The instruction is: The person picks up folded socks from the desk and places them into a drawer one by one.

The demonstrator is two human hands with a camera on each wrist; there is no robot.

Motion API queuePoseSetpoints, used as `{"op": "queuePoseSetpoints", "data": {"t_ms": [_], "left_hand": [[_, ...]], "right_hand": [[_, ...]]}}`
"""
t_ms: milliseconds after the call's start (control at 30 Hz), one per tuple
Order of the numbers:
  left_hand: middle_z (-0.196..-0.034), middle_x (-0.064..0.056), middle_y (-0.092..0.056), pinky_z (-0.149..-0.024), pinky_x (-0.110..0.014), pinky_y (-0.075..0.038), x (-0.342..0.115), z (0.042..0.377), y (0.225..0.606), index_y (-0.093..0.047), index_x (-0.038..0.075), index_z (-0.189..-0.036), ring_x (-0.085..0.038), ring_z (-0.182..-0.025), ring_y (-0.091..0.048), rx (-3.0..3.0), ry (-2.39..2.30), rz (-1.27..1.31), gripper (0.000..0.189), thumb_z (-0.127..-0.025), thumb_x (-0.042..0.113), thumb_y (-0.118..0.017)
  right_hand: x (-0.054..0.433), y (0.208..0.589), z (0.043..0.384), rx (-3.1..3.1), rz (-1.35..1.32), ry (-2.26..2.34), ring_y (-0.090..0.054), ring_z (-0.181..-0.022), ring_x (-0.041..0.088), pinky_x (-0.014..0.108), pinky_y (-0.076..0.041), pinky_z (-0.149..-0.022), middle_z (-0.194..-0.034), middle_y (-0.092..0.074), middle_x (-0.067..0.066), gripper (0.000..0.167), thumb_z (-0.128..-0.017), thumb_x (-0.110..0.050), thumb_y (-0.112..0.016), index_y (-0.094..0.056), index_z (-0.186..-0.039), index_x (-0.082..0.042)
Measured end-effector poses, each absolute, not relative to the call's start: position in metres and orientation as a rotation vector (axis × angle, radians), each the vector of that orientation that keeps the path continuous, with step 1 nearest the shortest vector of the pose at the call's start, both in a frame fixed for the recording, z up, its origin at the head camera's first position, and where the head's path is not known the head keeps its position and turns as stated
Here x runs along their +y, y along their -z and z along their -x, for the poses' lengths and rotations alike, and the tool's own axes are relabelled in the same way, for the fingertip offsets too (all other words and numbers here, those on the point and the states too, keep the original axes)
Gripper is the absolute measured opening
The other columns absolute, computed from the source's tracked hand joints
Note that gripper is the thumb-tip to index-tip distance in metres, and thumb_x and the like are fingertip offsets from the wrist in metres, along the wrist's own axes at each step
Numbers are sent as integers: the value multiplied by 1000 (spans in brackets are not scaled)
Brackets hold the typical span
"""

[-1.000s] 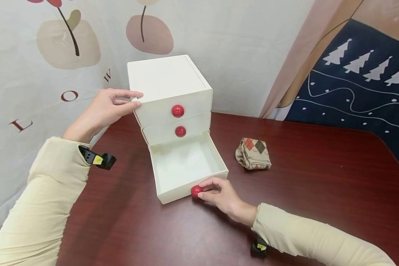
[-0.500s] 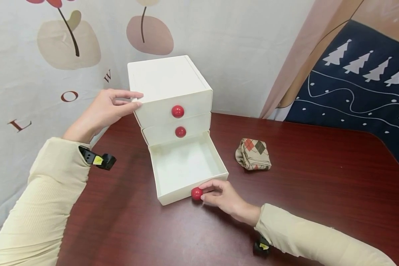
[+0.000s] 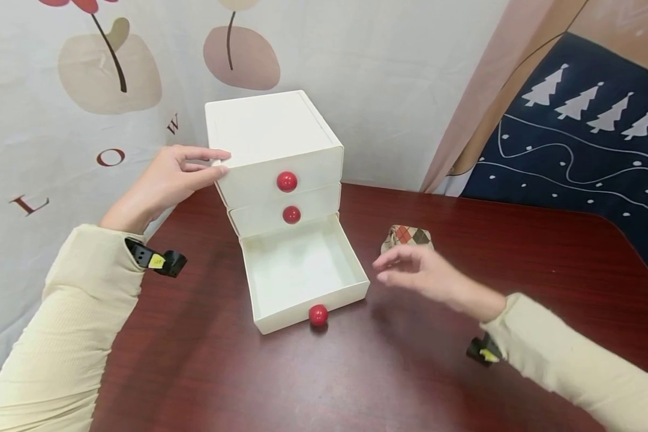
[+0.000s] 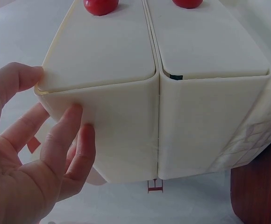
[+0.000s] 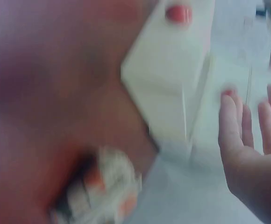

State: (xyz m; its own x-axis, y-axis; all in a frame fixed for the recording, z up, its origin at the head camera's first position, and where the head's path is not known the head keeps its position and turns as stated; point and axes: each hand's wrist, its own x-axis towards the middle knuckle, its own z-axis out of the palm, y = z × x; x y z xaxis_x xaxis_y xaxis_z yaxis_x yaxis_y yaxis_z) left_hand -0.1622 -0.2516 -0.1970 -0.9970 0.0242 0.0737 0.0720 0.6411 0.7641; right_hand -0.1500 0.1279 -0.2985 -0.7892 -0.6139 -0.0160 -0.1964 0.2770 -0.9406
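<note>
A white desktop drawer unit [image 3: 270,127] stands on the table, its bottom drawer [image 3: 287,319] pulled out and bare inside. My left hand [image 3: 164,183] grips the unit's upper left corner. In the left wrist view, the thumb [image 4: 30,74] is at the front edge and the fingers [image 4: 63,135] lie along the side. My right hand [image 3: 437,279] is in the air right of the drawer, fingers loosely bent and holding nothing. It partly covers a folded argyle sock bundle [image 3: 407,235]. In the right wrist view the bundle [image 5: 105,186] is blurred.
Red round knobs mark the drawers; the top knob [image 3: 287,181] and middle knob [image 3: 291,214] are on closed drawers. The bottom knob [image 3: 318,315] juts toward the front. A printed curtain [image 3: 389,90] hangs behind the dark red table [image 3: 237,384].
My right hand has let go of the bottom drawer's red knob and moved right and away, to in front of the socks. The drawer stays out; my left hand keeps its place.
</note>
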Motion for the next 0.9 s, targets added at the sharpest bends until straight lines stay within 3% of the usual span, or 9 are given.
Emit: {"op": "queuePoseSetpoints", "data": {"t_ms": [100,400,600,900], "left_hand": [[-108,-6,-60,-87,-40,-33,-253,161,196,-57,19,-120,-8,-96,-53,-2798,1316,69,42,-82,38,-61],[-107,-3,-60,-84,-37,-35,-252,161,196,-58,15,-119,-5,-92,-55,-2777,1316,79,41,-83,33,-61],[-113,-5,-57,-86,-38,-35,-250,162,196,-58,15,-119,-4,-92,-55,-2772,1334,84,40,-83,32,-62],[-118,-6,-54,-87,-39,-34,-251,160,194,-58,16,-119,-5,-95,-54,-2780,1335,62,40,-83,33,-62]], "right_hand": [[143,289,177,2251,759,1428,-58,-86,19,30,-48,-74,-99,-59,13,26,-80,-10,-65,-60,-103,2],[182,290,243,2327,658,1212,-53,-100,19,32,-44,-82,-116,-52,16,40,-84,-21,-63,-52,-118,-4],[197,311,261,2367,574,1203,-50,-102,19,31,-42,-84,-122,-48,20,50,-83,-23,-63,-47,-123,1],[195,340,273,2353,476,1194,-43,-112,29,43,-33,-92,-123,-47,20,51,-81,-18,-66,-47,-123,1]]}}
